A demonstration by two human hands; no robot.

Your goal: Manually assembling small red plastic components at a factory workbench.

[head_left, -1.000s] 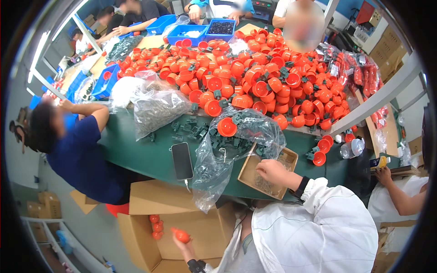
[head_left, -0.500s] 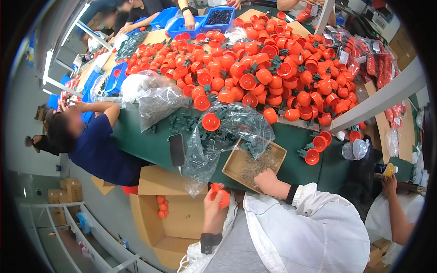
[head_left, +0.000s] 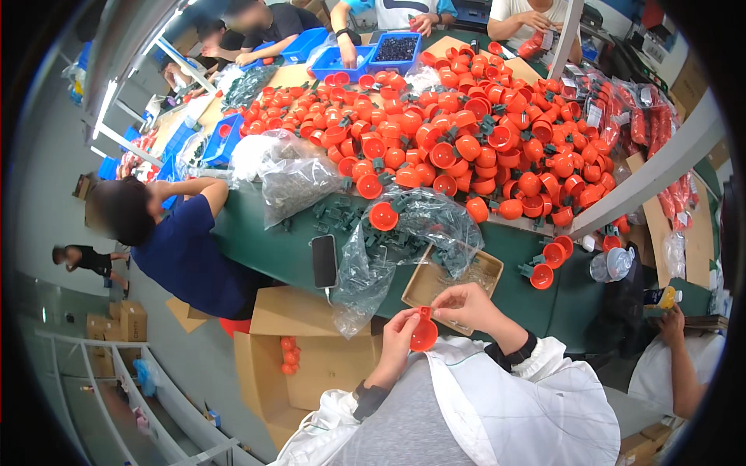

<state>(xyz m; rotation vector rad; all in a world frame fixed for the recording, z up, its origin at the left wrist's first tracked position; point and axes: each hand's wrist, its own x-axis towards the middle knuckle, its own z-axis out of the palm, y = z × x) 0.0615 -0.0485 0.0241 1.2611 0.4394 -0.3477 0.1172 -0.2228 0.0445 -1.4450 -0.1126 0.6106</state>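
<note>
In front of my body, my left hand (head_left: 395, 342) pinches a small orange-red plastic cup (head_left: 424, 337) by its upper tab, the bowl hanging below with its hollow side showing. The fingertips of my right hand (head_left: 471, 307) are closed and meet that tab from the other side. Whatever small part they pinch is too small to make out. Just beyond my hands lies a shallow tan tray (head_left: 417, 289), holding thin metal pieces and partly hidden by my right hand. A clear plastic bag (head_left: 440, 217) with dark green clips overlaps the tray's far side.
A large heap of orange-red cups (head_left: 458, 140) covers the table beyond. A phone (head_left: 324, 261) with a cable lies left of the bag. An open cardboard box (head_left: 330, 369) stands below the table edge. A co-worker in dark blue (head_left: 186, 248) sits at left; a white post (head_left: 653, 167) slants at right.
My right hand has come up out of the tray to the cup. My left hand has moved right with the cup, so both hands now meet at it. The view has shifted slightly.
</note>
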